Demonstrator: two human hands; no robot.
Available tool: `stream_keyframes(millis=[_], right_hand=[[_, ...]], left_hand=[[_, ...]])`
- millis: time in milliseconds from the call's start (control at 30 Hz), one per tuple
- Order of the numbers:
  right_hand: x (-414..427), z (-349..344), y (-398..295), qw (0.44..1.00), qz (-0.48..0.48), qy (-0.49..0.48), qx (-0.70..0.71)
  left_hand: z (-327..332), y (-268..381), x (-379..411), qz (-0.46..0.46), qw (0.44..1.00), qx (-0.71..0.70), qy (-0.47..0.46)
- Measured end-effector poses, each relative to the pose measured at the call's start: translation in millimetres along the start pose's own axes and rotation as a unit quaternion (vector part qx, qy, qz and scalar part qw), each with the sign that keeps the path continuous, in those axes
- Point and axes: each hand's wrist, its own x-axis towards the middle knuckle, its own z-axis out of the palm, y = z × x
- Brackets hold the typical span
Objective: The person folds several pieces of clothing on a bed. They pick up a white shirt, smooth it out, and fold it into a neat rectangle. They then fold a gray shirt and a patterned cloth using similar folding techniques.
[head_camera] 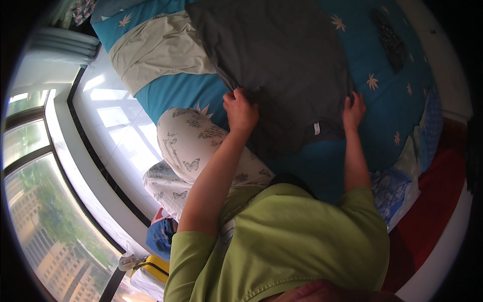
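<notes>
A dark grey garment point(279, 56) with a small white label point(316, 128) near its collar lies spread on a teal bedsheet point(181, 94) with leaf prints. My left hand point(241, 109) pinches the garment's left edge between thumb and fingers. At its right edge rests my right hand point(354, 109), thumb and fingers on the cloth's border; whether they grip it is hard to tell. A beige cloth point(162, 47) lies to the left, partly under the grey garment.
A dark patterned cloth point(392, 43) lies on the bed's right side. Blue floral fabric point(390, 192) bunches at the near right edge. My bent leg in printed trousers point(196, 151) rests at the left, near the glossy floor point(120, 120) and the window point(56, 211).
</notes>
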Motion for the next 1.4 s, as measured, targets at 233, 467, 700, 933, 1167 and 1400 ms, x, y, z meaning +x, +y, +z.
stream_keyframes(millis=[233, 467, 700, 933, 1167, 1400], right_hand=[[2, 12, 55, 0.959, 0.263, -0.046, 0.097], [4, 13, 93, 0.870, 0.371, -0.137, 0.293], [14, -13, 73, 0.809, 0.425, -0.207, 0.349], [15, 14, 70, 0.963, 0.241, -0.088, 0.085], [36, 11, 55, 0.966, 0.234, -0.108, 0.009], [33, -17, 50, 0.893, 0.305, -0.181, 0.279]], left_hand=[[-4, -6, -5, -0.324, 0.913, -0.230, -0.092], [17, 6, -48, -0.361, 0.848, -0.338, -0.191], [30, 1, -49, -0.338, 0.882, -0.270, -0.188], [28, -3, -42, -0.321, 0.886, -0.317, -0.105], [13, 14, -47, -0.050, 0.993, -0.070, 0.075], [11, 26, -48, -0.002, 0.971, -0.227, -0.070]])
